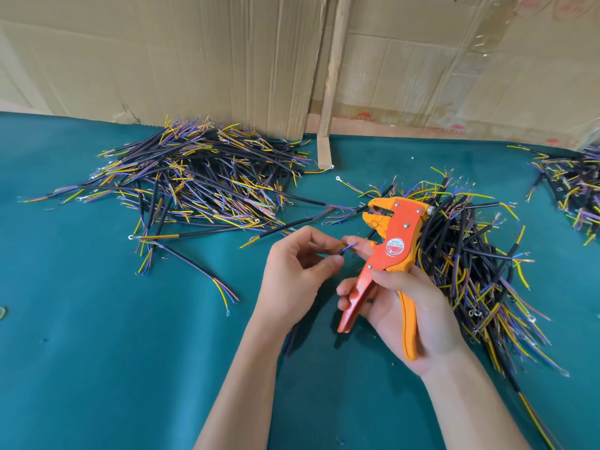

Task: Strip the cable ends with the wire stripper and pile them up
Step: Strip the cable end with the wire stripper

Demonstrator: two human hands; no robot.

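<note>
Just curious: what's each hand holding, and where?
Right hand grips the wire stripper by its handles; left hand pinches a cable near its coloured end.

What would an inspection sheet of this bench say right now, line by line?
Surface: teal cloth, flat, with a few small specks.
Job's things: orange wire stripper, jaws pointing up and left, no wire in them; one cable with its blue and yellow ends showing.
Clutter: nothing seen beyond loose cables.
Grippers: left hand pinches the cable; right hand grips the stripper handles, forefinger touching the cable ends.
Cables: large pile at left, second pile behind the right hand, third pile at the right edge.
Surroundings: cardboard sheets standing behind the bench, a wooden strip between them.
</note>
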